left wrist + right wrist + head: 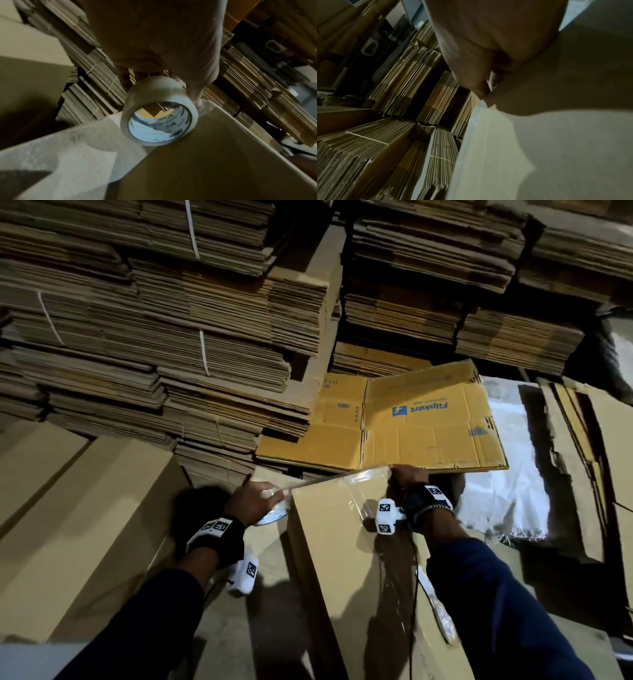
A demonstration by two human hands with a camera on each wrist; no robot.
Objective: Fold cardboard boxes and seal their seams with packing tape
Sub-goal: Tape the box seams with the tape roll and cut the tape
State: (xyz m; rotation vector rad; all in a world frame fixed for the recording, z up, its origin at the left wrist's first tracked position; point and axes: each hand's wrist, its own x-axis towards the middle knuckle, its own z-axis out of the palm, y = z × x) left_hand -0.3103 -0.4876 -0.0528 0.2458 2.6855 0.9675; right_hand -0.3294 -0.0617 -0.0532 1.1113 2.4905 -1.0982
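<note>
A tall brown cardboard box [342, 559] stands in front of me. My left hand [255, 499] grips a roll of clear packing tape [274, 510] at the box's far left corner. In the left wrist view the roll [159, 112] hangs from my fingers [197, 97] just above the box [214, 155]. A strip of clear tape [337, 477] runs from the roll along the box's far top edge to my right hand [400, 474], which pinches the tape end at the far right corner. The right wrist view shows my fingertips [479, 89] closed at the box edge [565, 135].
Tall stacks of flat cardboard [137, 337] fill the back and left. A flat yellow Flipkart carton [411, 422] lies just beyond the box. Made-up boxes [68, 508] stand at the left. At the right are a white sack [507, 501] and flattened cardboard [582, 457].
</note>
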